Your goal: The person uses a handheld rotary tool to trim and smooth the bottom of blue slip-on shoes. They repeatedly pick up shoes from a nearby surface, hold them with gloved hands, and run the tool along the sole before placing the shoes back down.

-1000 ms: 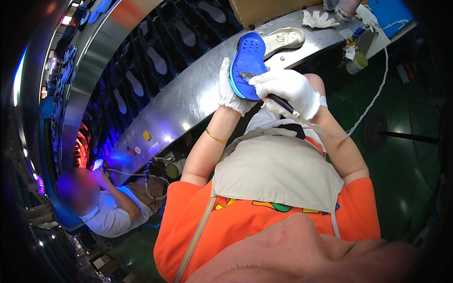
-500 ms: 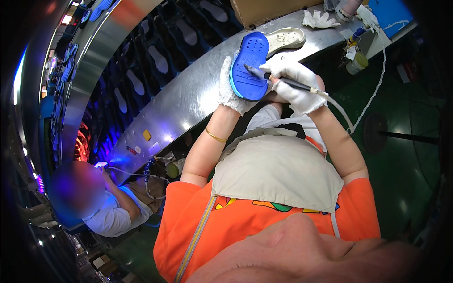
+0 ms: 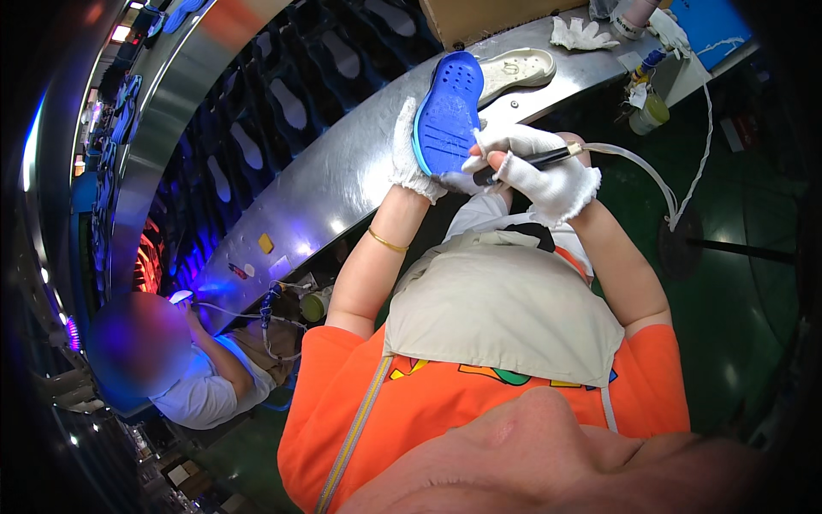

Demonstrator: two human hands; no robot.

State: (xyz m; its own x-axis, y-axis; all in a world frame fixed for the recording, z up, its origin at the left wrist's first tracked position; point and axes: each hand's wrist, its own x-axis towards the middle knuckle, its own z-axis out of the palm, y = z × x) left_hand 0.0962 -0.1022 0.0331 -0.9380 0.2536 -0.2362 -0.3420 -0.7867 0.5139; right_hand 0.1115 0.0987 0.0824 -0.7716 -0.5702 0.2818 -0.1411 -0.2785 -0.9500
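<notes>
Item: blue moulded rubber shoe sole point(image 3: 447, 116), tread side facing the wearer, held upright above the curved brushed-metal workbench point(image 3: 342, 176).

Left hand point(image 3: 411, 154), in a white knit glove: closed around the sole's left edge and heel, apparently propping it at an angle so the tread faces the tool.

Right hand point(image 3: 548, 176), in a white knit glove: closed pen-fashion on a slim black applicator pen point(image 3: 527, 163), tip at the sole's lower edge. A translucent hose point(image 3: 659, 184) trails from the pen's back end toward the bench end, hanging slack, seemingly so it does not drag on the wrist.

Nearby stock: cream-coloured shoe sole point(image 3: 514, 68) lying flat on the bench just beyond the blue one; crumpled white glove point(image 3: 582, 34) farther along; small yellow-green jar point(image 3: 649, 111) at the bench edge.

Background: dark conveyor rack of pale insoles point(image 3: 257, 128) behind the bench. A co-worker in a white shirt point(image 3: 205, 390) sits lower left, well apart.
</notes>
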